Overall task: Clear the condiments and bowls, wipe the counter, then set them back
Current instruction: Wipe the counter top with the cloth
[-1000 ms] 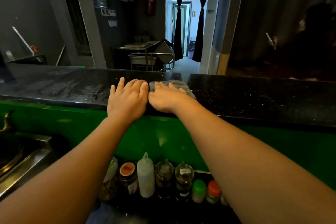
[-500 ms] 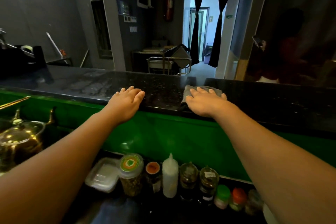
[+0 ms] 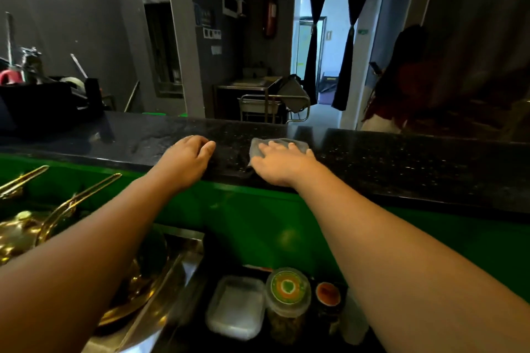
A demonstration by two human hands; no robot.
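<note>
The right hand (image 3: 282, 165), flat grip pressing the cloth (image 3: 253, 150), now sits nearer the loosely curled, empty left hand (image 3: 186, 157); slipping past the near worktop (image 3: 401, 160) edge could drop it.

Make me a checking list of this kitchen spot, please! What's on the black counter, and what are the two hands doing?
Surface: black speckled counter, wet streaks on its left part.
Job's things: grey cloth lying on the counter; green-lidded jar, orange-lidded jar and clear plastic container on the lower shelf below.
Clutter: brass pots with long handles at the left.
Hands: right hand presses flat on the cloth; left hand rests on the counter's near edge, holding nothing.
Cables: nothing seen.
Surroundings: person beyond the counter at the right; curtained doorway; metal trolley.
</note>
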